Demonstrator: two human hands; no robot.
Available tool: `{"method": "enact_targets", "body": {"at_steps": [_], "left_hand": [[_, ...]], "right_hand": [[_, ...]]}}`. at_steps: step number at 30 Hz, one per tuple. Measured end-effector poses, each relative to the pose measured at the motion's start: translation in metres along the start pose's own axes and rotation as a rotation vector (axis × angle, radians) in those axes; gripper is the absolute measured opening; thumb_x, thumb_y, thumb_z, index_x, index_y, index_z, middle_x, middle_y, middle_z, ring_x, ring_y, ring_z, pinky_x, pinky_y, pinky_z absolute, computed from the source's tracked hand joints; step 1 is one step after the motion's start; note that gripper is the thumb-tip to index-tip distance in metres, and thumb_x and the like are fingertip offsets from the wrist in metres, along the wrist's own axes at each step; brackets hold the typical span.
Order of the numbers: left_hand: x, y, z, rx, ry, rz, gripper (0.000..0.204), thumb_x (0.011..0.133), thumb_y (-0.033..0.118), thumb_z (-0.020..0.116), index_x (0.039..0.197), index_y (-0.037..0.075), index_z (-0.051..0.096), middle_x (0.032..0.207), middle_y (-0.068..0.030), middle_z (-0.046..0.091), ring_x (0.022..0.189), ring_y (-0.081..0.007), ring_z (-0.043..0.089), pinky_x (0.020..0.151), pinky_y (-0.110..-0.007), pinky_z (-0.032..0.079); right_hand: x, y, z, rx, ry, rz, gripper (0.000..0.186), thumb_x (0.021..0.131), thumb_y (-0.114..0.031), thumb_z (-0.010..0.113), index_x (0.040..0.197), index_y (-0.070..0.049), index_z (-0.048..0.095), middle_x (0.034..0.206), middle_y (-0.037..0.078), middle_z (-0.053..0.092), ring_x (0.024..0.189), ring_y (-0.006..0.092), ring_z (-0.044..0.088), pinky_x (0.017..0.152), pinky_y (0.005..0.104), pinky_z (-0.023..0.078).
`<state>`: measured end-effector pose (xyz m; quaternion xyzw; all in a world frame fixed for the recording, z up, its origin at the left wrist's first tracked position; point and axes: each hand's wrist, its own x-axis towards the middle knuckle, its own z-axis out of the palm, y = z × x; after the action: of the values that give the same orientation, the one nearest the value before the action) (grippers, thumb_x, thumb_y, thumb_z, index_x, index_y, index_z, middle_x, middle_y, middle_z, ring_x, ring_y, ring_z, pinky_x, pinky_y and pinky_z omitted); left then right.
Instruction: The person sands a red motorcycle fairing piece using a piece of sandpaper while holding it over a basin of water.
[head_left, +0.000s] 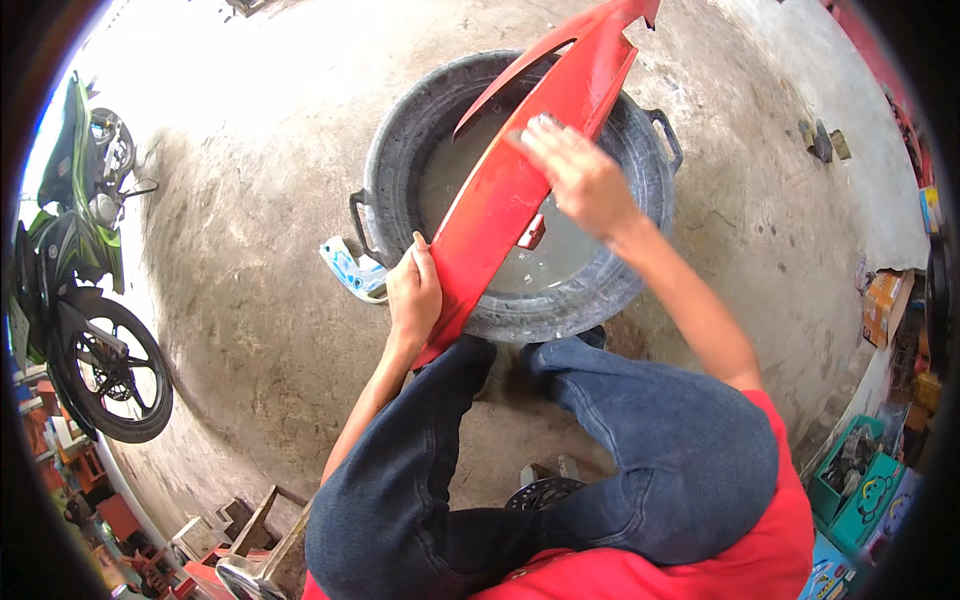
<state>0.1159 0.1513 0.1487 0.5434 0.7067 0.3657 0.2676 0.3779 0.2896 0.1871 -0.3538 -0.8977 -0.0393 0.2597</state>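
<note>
A long red motorcycle body panel [490, 205] slants across a round black tub [390, 190] with cloudy water in it. The panel's lower end lies by my left knee, and its forked far end reaches past the tub's far rim. My left hand [414, 293] grips the panel's left edge near the lower end, thumb on top. My right hand [580, 175] presses on the panel's upper middle with its fingers together. Something small and greyish shows at those fingertips; I cannot make out what it is. A small red tab [532, 232] sticks out from the panel's right edge.
A blue and white plastic packet [352, 270] lies left of the tub on the concrete floor [250, 350]. A green and black motorcycle [85, 270] stands far left. Wooden pieces [260, 535] lie at lower left. A green crate [850, 470] and a cardboard box [885, 305] line the right side.
</note>
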Motion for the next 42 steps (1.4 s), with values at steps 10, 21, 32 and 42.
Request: {"method": "enact_targets", "body": {"at_steps": [10, 21, 32, 42], "left_hand": [[0.0, -0.002, -0.002, -0.015, -0.008, -0.019, 0.05, 0.116, 0.029, 0.039, 0.09, -0.006, 0.062, 0.071, -0.0217, 0.06, 0.063, -0.03, 0.054, 0.065, -0.045, 0.044], [-0.001, -0.003, 0.002, -0.058, 0.006, 0.01, 0.047, 0.115, 0.026, 0.043, 0.084, -0.004, 0.06, 0.067, -0.027, 0.057, 0.059, -0.0449, 0.056, 0.058, -0.051, 0.041], [-0.002, -0.002, 0.004, -0.044, -0.01, 0.013, 0.05, 0.116, 0.029, 0.039, 0.087, -0.006, 0.06, 0.069, -0.0226, 0.057, 0.061, -0.0329, 0.051, 0.063, -0.047, 0.041], [-0.001, -0.002, 0.003, -0.039, 0.011, 0.032, 0.049, 0.116, 0.029, 0.04, 0.086, -0.006, 0.059, 0.066, -0.0215, 0.054, 0.059, -0.0314, 0.047, 0.062, -0.047, 0.041]], "right_hand": [[-0.002, -0.032, 0.003, -0.083, -0.045, -0.189, 0.04, 0.099, -0.012, 0.06, 0.136, 0.0, 0.065, 0.139, 0.02, 0.067, 0.132, 0.0306, 0.064, 0.116, 0.0455, 0.048], [0.024, 0.02, -0.018, 0.046, 0.193, 0.082, 0.044, 0.099, -0.004, 0.058, 0.142, -0.006, 0.064, 0.143, 0.017, 0.065, 0.137, 0.0337, 0.059, 0.117, 0.0458, 0.046], [0.005, 0.004, 0.001, -0.033, -0.074, -0.015, 0.053, 0.095, -0.012, 0.051, 0.145, 0.005, 0.057, 0.147, 0.025, 0.06, 0.141, 0.0369, 0.056, 0.122, 0.0494, 0.04], [0.005, 0.012, 0.008, 0.054, -0.032, 0.039, 0.056, 0.095, -0.006, 0.051, 0.151, 0.002, 0.053, 0.151, 0.024, 0.057, 0.147, 0.0381, 0.048, 0.126, 0.0495, 0.034]]}}
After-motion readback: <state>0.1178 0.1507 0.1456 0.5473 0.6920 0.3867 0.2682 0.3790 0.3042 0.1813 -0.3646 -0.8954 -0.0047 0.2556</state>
